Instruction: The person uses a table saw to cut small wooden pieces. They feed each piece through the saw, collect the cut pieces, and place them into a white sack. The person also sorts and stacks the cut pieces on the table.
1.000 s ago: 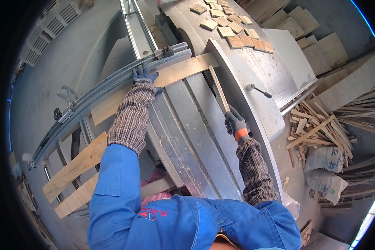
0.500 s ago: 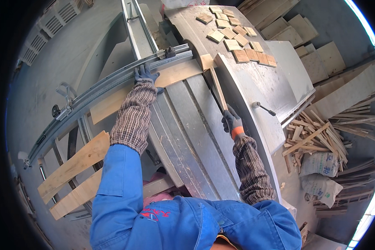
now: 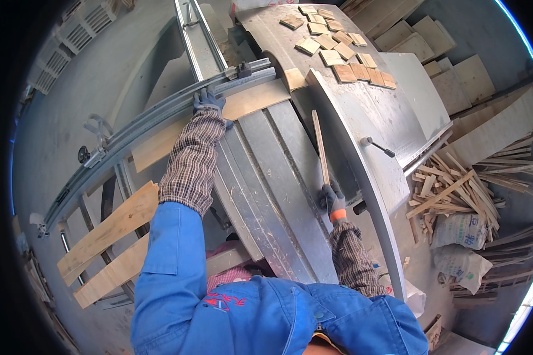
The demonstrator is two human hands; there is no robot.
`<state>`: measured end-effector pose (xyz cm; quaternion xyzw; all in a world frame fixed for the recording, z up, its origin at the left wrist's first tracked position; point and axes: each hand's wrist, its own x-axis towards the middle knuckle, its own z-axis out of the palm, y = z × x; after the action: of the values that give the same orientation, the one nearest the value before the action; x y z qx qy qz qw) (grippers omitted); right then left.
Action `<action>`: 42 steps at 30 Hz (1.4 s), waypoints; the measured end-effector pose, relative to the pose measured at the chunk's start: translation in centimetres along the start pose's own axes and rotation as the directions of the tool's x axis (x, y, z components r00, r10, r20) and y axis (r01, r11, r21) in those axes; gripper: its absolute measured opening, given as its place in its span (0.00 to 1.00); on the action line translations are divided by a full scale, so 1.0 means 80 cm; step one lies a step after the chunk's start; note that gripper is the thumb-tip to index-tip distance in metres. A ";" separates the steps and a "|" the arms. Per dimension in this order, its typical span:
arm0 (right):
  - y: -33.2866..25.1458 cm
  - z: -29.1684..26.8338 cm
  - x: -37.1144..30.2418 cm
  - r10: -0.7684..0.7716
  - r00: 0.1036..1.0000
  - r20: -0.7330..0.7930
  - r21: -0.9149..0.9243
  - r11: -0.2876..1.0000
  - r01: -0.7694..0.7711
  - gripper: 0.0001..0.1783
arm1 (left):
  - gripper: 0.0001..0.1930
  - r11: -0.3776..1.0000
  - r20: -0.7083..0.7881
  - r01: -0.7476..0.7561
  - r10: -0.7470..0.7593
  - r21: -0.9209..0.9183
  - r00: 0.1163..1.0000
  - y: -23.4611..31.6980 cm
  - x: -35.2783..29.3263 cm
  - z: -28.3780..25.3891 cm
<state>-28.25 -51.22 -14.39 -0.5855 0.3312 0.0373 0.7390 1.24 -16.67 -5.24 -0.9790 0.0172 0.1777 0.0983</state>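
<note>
My left hand (image 3: 208, 102), in a grey glove, clasps a long pale wooden board (image 3: 257, 98) against the metal fence (image 3: 160, 118), fingers over the fence and thumb at the board's near edge. The board lies across the grooved sliding table (image 3: 278, 171) of a panel saw. In my right hand (image 3: 333, 198), gloved with an orange cuff, is the near end of a thin wooden stick (image 3: 320, 142). The stick points away from me over the table's right side. Beyond its tip, a small wooden block (image 3: 295, 78) lies by the board's right end. The blade is not visible.
Right of the stick runs a long metal rip fence (image 3: 352, 139) with a lever (image 3: 378, 147). Several small wooden blocks (image 3: 340, 50) lie on the machine table behind it. Two boards (image 3: 109, 231) rest on the left frame. Offcuts (image 3: 456, 189) and sacks (image 3: 462, 266) cover the floor at right.
My right hand has drawn the stick back toward me, so its tip is now apart from the small block. My left hand stays on the board.
</note>
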 end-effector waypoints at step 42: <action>0.002 -0.006 -0.035 -0.037 0.999 -0.009 -0.111 0.993 0.035 0.32 | 0.28 -0.802 0.571 0.155 -0.261 -0.578 0.778 -0.090 -0.040 0.239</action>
<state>-30.75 -50.65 -13.07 -0.6316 0.3222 0.0390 0.7041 -7.89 -5.83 -20.34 -0.4055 -0.4744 0.0090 -0.7813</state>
